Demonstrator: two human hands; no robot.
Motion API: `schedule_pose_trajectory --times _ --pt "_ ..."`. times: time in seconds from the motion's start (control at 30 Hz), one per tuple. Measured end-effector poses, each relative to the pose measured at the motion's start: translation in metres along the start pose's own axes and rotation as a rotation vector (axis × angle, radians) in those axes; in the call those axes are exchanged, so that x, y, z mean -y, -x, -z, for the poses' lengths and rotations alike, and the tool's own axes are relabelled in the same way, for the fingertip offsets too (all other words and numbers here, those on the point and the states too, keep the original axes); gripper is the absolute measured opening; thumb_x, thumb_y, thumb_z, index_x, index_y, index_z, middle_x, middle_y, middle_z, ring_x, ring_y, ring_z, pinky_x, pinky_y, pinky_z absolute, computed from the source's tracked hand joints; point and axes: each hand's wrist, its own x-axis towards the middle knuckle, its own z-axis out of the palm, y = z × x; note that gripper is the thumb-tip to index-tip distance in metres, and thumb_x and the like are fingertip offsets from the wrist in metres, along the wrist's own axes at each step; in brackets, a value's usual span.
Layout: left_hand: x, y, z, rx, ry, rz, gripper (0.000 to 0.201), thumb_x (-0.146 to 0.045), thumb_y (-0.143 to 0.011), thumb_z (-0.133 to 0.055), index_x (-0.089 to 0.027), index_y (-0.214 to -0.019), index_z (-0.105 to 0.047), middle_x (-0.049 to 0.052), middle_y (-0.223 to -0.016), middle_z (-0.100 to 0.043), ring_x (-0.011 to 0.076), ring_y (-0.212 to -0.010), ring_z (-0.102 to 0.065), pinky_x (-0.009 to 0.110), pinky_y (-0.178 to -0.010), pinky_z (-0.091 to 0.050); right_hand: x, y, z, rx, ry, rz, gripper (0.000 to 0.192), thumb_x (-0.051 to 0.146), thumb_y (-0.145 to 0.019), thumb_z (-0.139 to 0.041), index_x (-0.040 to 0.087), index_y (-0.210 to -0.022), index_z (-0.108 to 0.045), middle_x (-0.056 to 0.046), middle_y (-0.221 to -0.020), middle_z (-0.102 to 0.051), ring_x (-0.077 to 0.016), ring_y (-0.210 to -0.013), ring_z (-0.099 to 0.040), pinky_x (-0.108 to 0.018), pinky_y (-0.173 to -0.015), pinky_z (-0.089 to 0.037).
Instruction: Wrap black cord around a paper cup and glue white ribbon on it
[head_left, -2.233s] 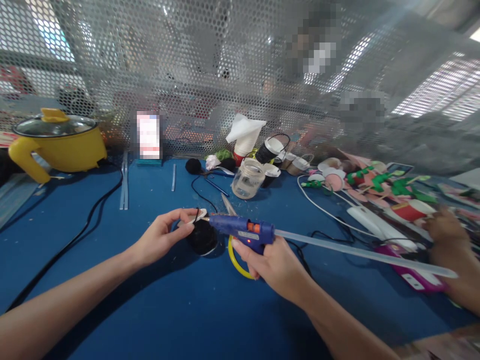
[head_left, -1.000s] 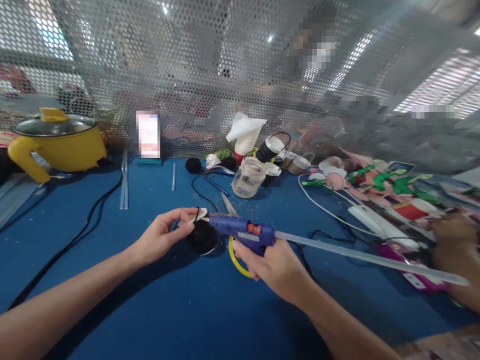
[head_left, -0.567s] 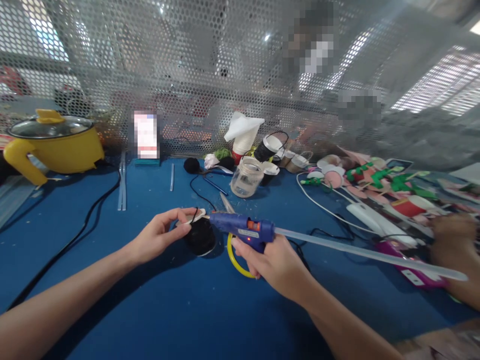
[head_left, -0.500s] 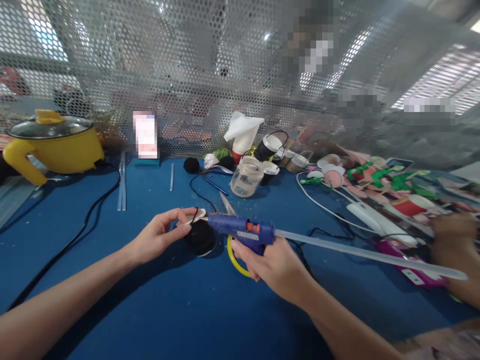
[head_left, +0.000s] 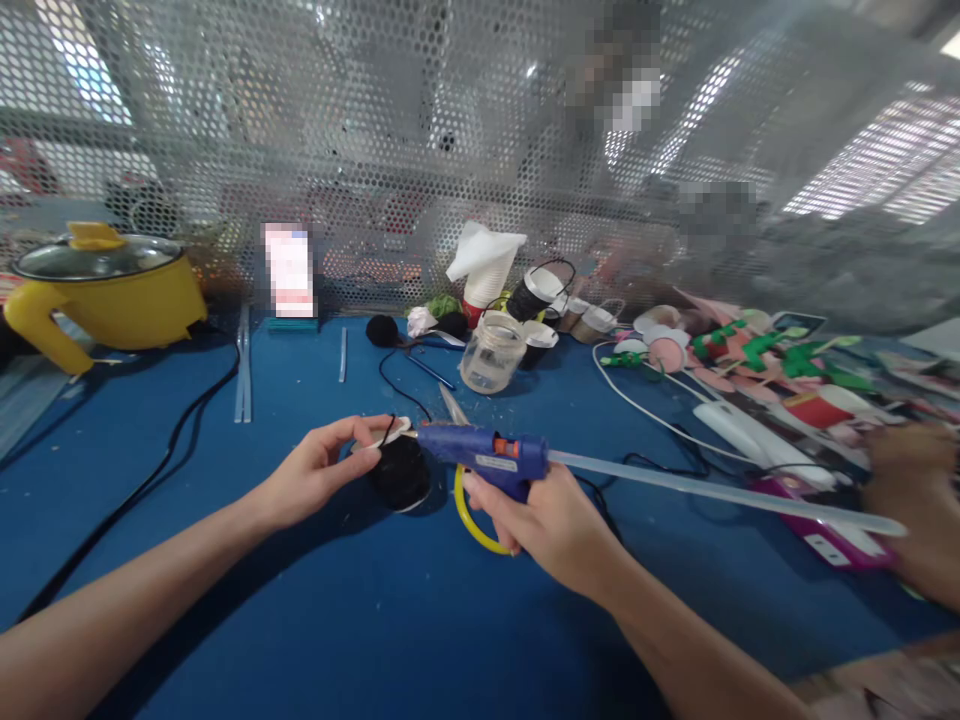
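My left hand (head_left: 326, 465) pinches the white rim of a small cup wrapped in black cord (head_left: 401, 475), tilted above the blue table. A strand of the cord loops up at its rim by my fingertips. In my right hand (head_left: 559, 525) is a blue glue gun (head_left: 484, 455), its nozzle at the cup's rim. A long translucent glue stick (head_left: 712, 488) juts from the back of the gun. Under the gun lies a pair of scissors with a yellow handle (head_left: 471, 525), partly hidden by my right hand.
A clear jar (head_left: 493, 355), a black yarn ball (head_left: 382, 331) and wrapped cups (head_left: 536, 290) stand behind. Left are a yellow pot (head_left: 124, 300), loose glue sticks (head_left: 244, 375) and a phone (head_left: 289, 268). At right are a purple power strip (head_left: 810, 520), craft pieces and another person's hand (head_left: 911, 480).
The glue gun's rear and its glue stick have shifted slightly, the stick's far end moving left and up. My left hand and the cup have barely moved.
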Motion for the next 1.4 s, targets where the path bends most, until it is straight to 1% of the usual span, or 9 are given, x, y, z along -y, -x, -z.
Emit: schedule_pose_trajectory --times 0.1,0.23,0.37,0.53,0.83,0.97,1.13,1.23,1.4 --pt "0.001 0.000 0.001 0.007 0.000 -0.009 0.020 -0.033 -0.077 -0.057 -0.016 -0.068 -0.053 0.012 -0.122 -0.055 0.0283 -0.119 -0.043 0.045 -0.100 -0.025 -0.001 -0.002 0.002 -0.014 -0.015 0.024 0.037 0.037 -0.077 -0.046 0.020 -0.044 -0.040 0.003 -0.035 -0.043 -0.0099 -0.034 -0.045 -0.022 -0.039 -0.042" --pt "0.002 0.001 0.002 0.022 0.006 -0.011 0.018 -0.031 -0.078 -0.056 -0.016 -0.069 -0.053 0.012 -0.123 -0.054 0.0277 -0.120 -0.042 0.046 -0.101 -0.024 0.000 -0.001 0.002 -0.003 -0.037 0.005 0.031 0.036 -0.077 -0.046 0.019 -0.050 -0.046 0.004 -0.034 -0.042 -0.0089 -0.032 -0.043 -0.021 -0.037 -0.041" --pt "0.001 0.001 0.002 0.027 0.013 -0.003 0.017 -0.031 -0.078 -0.057 -0.016 -0.069 -0.054 0.012 -0.124 -0.053 0.0283 -0.120 -0.041 0.047 -0.101 -0.023 0.000 -0.002 0.002 0.022 -0.076 0.016 0.029 0.034 -0.077 -0.046 0.018 -0.052 -0.047 0.005 -0.033 -0.041 -0.0080 -0.031 -0.041 -0.021 -0.039 -0.042" --pt "0.000 0.000 0.001 0.018 0.028 -0.004 0.018 -0.031 -0.077 -0.057 -0.016 -0.068 -0.054 0.012 -0.124 -0.054 0.0287 -0.121 -0.040 0.047 -0.102 -0.023 0.000 -0.004 0.004 -0.012 -0.069 -0.052 0.029 0.037 -0.074 -0.048 0.019 -0.052 -0.045 0.004 -0.034 -0.044 -0.0095 -0.033 -0.044 -0.022 -0.038 -0.042" --pt "-0.003 0.000 0.000 0.010 0.025 0.017 0.020 -0.033 -0.075 -0.060 -0.016 -0.067 -0.055 0.012 -0.125 -0.053 0.0279 -0.119 -0.042 0.045 -0.102 -0.023 0.000 0.003 -0.001 0.036 -0.030 -0.072 0.027 0.041 -0.073 -0.049 0.018 -0.059 -0.049 0.005 -0.036 -0.044 -0.0104 -0.035 -0.046 -0.022 -0.040 -0.042" --pt "-0.002 0.000 0.001 0.019 0.031 0.014 0.018 -0.032 -0.075 -0.059 -0.016 -0.068 -0.055 0.011 -0.125 -0.053 0.0278 -0.120 -0.041 0.045 -0.102 -0.023 0.001 -0.001 0.002 0.036 -0.070 -0.072 0.026 0.038 -0.075 -0.047 0.019 -0.058 -0.048 0.005 -0.034 -0.043 -0.0101 -0.034 -0.045 -0.022 -0.039 -0.042" --pt "0.000 0.000 0.003 0.031 0.027 -0.001 0.017 -0.031 -0.077 -0.058 -0.016 -0.068 -0.055 0.011 -0.124 -0.054 0.0270 -0.123 -0.039 0.046 -0.103 -0.021 -0.004 -0.007 0.007 0.022 -0.068 -0.073 0.026 0.038 -0.075 -0.048 0.017 -0.059 -0.050 0.004 -0.037 -0.046 -0.0100 -0.035 -0.047 -0.022 -0.040 -0.042" --pt "-0.001 0.000 0.002 0.030 0.028 0.006 0.018 -0.032 -0.076 -0.059 -0.016 -0.068 -0.055 0.012 -0.124 -0.053 0.0277 -0.122 -0.039 0.047 -0.103 -0.021 -0.007 -0.008 0.007 0.022 -0.055 -0.076 0.028 0.038 -0.076 -0.047 0.017 -0.059 -0.051 0.004 -0.036 -0.045 -0.0089 -0.034 -0.045 -0.021 -0.041 -0.043" --pt "-0.002 0.000 0.002 0.030 0.027 0.007 0.018 -0.033 -0.076 -0.059 -0.016 -0.068 -0.055 0.012 -0.124 -0.054 0.0288 -0.123 -0.038 0.048 -0.102 -0.021 -0.006 -0.007 0.006 0.025 -0.061 -0.070 0.028 0.038 -0.076 -0.048 0.018 -0.057 -0.049 0.004 -0.036 -0.044 -0.0095 -0.035 -0.046 -0.022 -0.041 -0.043"
